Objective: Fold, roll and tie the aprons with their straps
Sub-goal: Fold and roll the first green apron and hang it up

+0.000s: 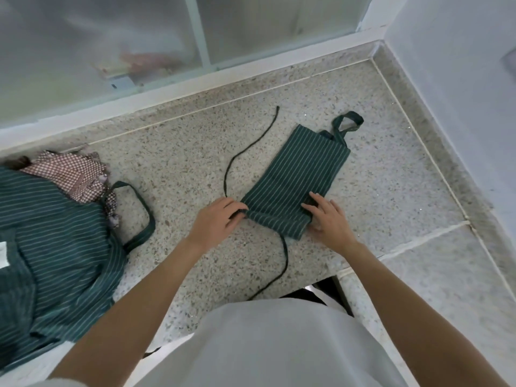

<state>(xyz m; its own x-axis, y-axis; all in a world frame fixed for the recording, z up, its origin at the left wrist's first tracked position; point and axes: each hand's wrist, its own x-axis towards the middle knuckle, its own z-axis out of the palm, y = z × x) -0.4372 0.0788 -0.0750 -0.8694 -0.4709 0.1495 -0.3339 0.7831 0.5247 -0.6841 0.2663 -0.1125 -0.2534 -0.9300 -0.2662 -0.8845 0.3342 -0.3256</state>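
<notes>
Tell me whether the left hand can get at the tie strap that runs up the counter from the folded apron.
Probably yes. The left hand rests at the folded apron's near corner, right where the strap starts, and only bare counter surrounds it.

Both hands press the near end of a folded green striped apron (298,174) on the speckled counter (181,152), left hand (216,219) at its left corner, right hand (328,222) at its right.

Bare forearms and a plain white garment (268,344) over the torso.
</notes>
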